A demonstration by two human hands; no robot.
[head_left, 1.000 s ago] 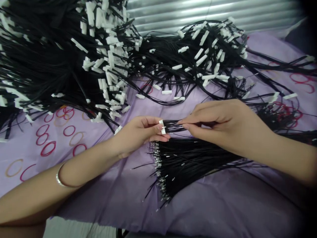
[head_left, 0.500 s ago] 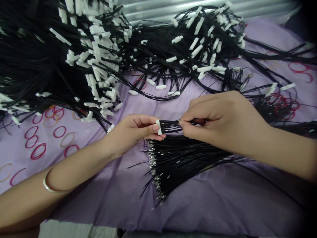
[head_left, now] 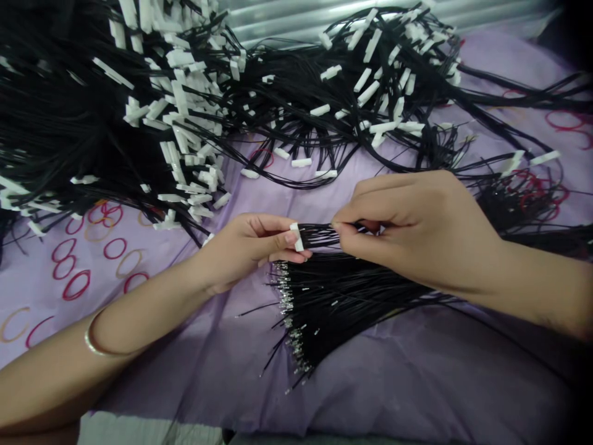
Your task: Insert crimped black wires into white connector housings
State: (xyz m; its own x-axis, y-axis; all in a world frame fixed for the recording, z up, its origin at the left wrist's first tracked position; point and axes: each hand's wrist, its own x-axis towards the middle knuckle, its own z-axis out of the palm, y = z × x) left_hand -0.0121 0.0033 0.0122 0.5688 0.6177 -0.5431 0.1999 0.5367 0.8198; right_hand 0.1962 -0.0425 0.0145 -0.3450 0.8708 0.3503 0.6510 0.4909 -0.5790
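Observation:
My left hand (head_left: 245, 247) pinches a small white connector (head_left: 295, 237) between thumb and fingers. Thin black wires (head_left: 317, 235) run from the connector to the right. My right hand (head_left: 412, 225) is closed in a pinch on those wires just right of the connector. Below both hands lies a loose bundle of black wires with metal terminal tips (head_left: 296, 327) on the purple cloth (head_left: 393, 383). A thin bangle (head_left: 95, 346) sits on my left wrist.
A big heap of black wire harnesses with white connectors (head_left: 152, 105) fills the far left and back. A second heap (head_left: 384, 74) lies at the back centre-right. The cloth has red ring prints (head_left: 74, 284). A corrugated metal wall (head_left: 301, 18) stands behind.
My right hand's pinch has shifted slightly left along the wires toward the connector. The left hand has held the connector almost still. The view has tilted down a little.

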